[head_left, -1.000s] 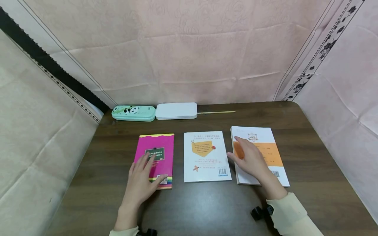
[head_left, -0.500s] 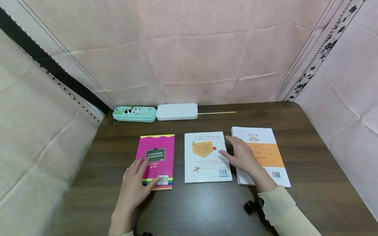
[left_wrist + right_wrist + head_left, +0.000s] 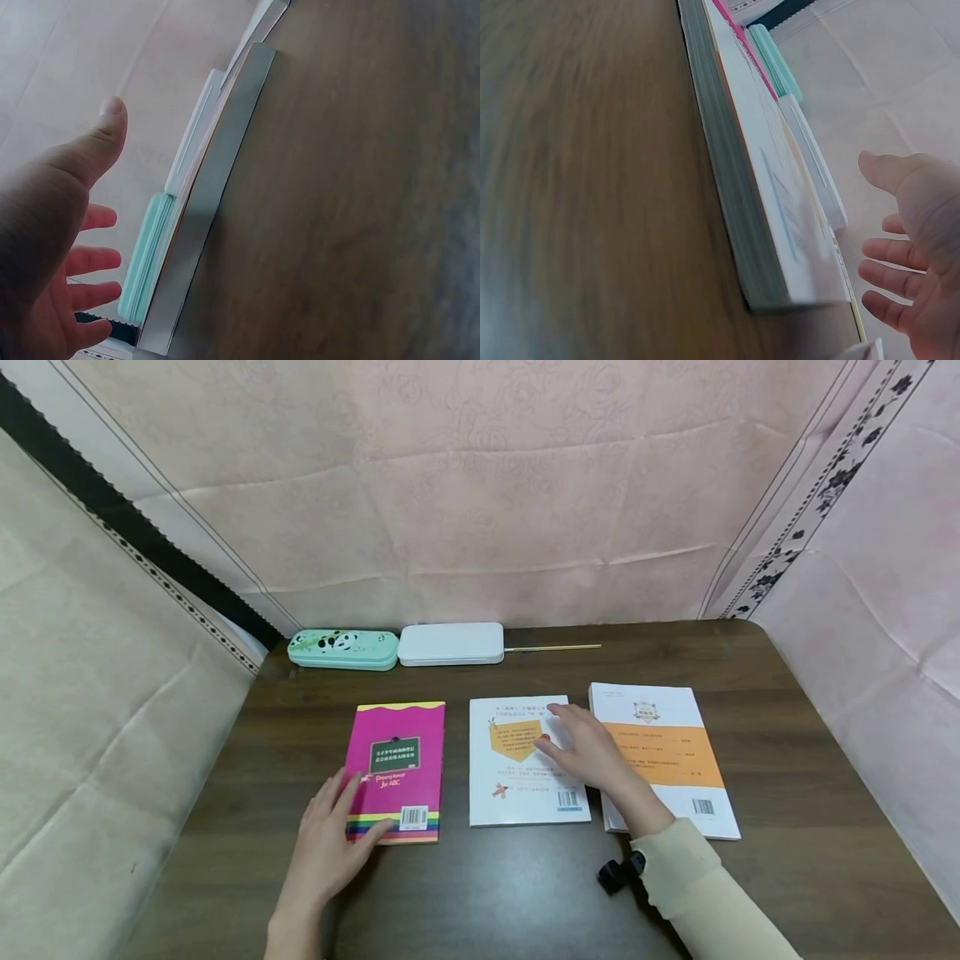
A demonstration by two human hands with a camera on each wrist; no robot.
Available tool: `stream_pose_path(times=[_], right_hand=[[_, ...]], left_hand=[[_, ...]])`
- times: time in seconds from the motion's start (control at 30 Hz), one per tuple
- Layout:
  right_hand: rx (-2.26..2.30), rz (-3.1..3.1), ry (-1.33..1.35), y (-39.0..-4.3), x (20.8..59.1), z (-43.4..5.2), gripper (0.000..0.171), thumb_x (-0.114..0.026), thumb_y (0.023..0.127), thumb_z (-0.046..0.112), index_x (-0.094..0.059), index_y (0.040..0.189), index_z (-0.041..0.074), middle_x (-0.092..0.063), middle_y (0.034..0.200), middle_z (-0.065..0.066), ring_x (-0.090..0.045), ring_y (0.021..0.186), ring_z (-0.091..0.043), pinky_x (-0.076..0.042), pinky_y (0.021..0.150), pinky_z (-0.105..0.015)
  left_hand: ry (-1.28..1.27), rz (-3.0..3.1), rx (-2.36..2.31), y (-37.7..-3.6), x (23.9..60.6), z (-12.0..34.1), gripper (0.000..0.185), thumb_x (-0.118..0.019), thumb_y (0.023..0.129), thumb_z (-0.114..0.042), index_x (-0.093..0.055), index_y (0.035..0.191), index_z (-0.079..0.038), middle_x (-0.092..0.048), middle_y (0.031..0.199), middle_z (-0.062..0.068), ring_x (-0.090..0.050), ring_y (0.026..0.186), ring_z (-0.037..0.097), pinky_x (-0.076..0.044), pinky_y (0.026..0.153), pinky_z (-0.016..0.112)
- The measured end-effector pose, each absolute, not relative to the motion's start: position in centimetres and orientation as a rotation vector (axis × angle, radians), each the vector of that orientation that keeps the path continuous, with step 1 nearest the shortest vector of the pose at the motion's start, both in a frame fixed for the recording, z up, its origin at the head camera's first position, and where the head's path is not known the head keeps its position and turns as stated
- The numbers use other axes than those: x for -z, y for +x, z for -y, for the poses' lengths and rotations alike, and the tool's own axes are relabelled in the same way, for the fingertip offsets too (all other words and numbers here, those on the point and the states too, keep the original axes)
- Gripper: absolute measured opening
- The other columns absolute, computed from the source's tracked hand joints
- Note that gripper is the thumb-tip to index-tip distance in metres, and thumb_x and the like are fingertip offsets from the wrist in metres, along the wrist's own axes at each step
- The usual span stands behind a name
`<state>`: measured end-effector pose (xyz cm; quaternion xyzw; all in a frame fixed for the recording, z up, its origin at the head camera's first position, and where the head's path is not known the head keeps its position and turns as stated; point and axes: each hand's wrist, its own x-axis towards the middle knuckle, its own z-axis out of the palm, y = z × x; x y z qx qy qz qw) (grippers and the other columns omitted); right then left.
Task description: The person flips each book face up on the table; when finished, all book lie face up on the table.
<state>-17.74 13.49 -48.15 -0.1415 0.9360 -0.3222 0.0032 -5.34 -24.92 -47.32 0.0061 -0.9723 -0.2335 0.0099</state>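
Note:
Three books lie in a row on the dark wooden table: a pink book, a white book with an orange shield and a white book with an orange band. My left hand lies flat, fingers straight, on the pink book's near left corner. My right hand rests with spread fingers across the white middle book's right edge. In the left wrist view the left hand is spread beside a book's edge. The right wrist view shows the right hand spread above a book.
A mint green panda pencil case, a white case and a thin wooden stick lie along the table's far edge. Pink cloth walls close in the back and right, beige cloth the left.
My right hand has slid left from the orange-band book onto the white middle book. My left hand has drawn back toward me along the pink book to its near left corner.

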Motion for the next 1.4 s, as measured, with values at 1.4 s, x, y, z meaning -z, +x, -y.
stream_pose_path(times=[1.4], right_hand=[[1.04,-2.799,-0.791,-22.6,49.1,-5.2,0.064,-0.069,0.096,0.041,-0.052,0.146,0.006,-0.054,0.145,-0.01,-0.048,0.135,-0.027,-0.039,0.114,-0.043]], left_hand=[[0.051,2.967,0.789,-3.4,48.4,26.7,0.088,-0.088,0.079,-0.04,-0.051,0.143,0.009,-0.045,0.148,0.03,-0.045,0.133,0.049,-0.042,0.103,0.065]])
